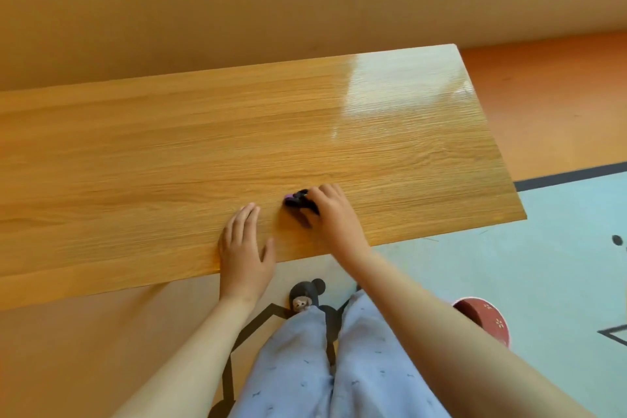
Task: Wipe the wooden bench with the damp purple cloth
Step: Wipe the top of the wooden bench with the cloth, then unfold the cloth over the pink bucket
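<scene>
The wooden bench (pixel 169 153) runs across the view from the left edge to its right end, glossy with a light reflection near the far right corner. My right hand (pixel 330 210) presses a small bunched purple cloth (pixel 294 199) onto the bench near the front edge; only a dark purple bit shows past the fingers. My left hand (pixel 246 244) lies flat on the bench just left of it, fingers spread, holding nothing.
A tan wall stands behind the bench. In front are my legs in light blue trousers (pixel 322 360) and a dark slipper (pixel 305 293). A red round container (pixel 485 316) sits on the pale blue floor at the right. Orange floor lies beyond the bench's right end.
</scene>
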Available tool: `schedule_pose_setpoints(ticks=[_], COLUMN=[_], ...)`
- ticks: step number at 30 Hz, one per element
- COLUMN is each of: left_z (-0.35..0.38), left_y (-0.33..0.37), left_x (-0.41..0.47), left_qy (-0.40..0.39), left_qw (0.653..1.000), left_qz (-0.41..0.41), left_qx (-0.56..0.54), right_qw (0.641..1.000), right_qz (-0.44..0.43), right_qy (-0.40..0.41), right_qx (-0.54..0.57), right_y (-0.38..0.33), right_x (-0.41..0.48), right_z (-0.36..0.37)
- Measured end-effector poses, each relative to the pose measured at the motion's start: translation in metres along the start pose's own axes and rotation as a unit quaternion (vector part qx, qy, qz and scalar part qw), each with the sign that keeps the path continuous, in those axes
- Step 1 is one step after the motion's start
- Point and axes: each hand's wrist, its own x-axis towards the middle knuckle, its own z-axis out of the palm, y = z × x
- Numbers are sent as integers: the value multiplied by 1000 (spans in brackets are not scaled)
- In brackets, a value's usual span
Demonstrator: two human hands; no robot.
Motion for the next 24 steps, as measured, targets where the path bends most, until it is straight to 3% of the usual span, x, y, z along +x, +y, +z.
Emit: schedule_pose_setpoints(ticks=[4, 7, 10, 15, 17, 21, 24], left_z=[0, 0, 0, -6, -10, -26, -41], left_y=[2, 1, 0, 0, 7, 41, 91], left_x=[4, 4, 1, 2, 5, 14, 23], left_qy=[0, -1, -4, -26, -26, 43, 30], left_qw=[1000, 1000, 1000, 999, 999, 990, 984], left_qz=[-1, -3, -6, -3, -19, -82, -40], left_qx=[-16, -23, -27, -22, -42, -104, -171], right_qw=[980, 956, 969, 996, 991, 963, 933], right_qz=[167, 247, 204, 82, 110, 208, 250], right_qy=[104, 147, 133, 7, -3, 82, 146], right_qx=[-38, -56, -40, 26, 74, 148, 211], right_y=[74, 85, 47, -2, -3, 17, 26], right_x=[-2, -18, -36, -65, -69, -73, -78], right_z=[-62, -74, -48, -15, -32, -96, -152])
